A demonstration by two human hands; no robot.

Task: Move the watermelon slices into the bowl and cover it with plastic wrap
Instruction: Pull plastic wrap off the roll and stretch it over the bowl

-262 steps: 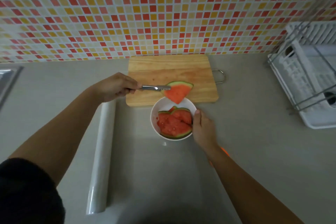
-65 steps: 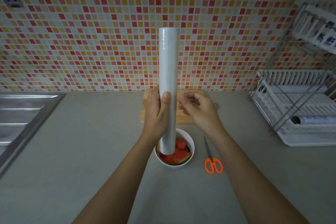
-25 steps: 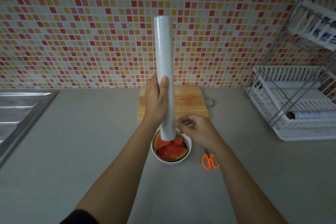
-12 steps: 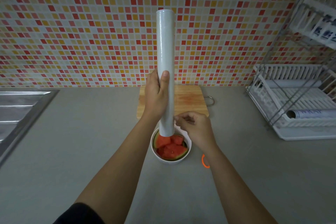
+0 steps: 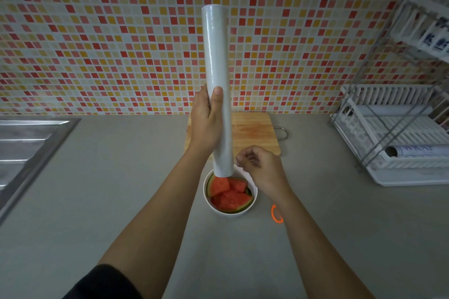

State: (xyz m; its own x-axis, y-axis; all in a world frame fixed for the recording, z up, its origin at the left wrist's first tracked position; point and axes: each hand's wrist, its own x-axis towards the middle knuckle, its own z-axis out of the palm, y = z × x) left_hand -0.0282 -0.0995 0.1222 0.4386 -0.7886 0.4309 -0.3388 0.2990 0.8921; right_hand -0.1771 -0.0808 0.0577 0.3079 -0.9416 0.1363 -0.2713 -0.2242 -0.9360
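grey counter (image 5: 97, 189) below a mosaic tile wall. item: watermelon slices (image 5: 230, 195), all in the white bowl (image 5: 254, 202), near centre; cutting board (image 5: 252, 131) beyond it carries no fruit, so transfer judged done. item: plastic wrap roll (image 5: 216, 80), upright over the bowl's left rim, left hand (image 5: 206, 126) wrapped round its lower half. right hand (image 5: 262, 167) just right of the roll's base, thumb and forefinger pinched, apparently on loose film; film too faint to confirm. remaining: draw out, cut, cover. orange scissors (image 5: 275, 213) near right, mostly hidden.
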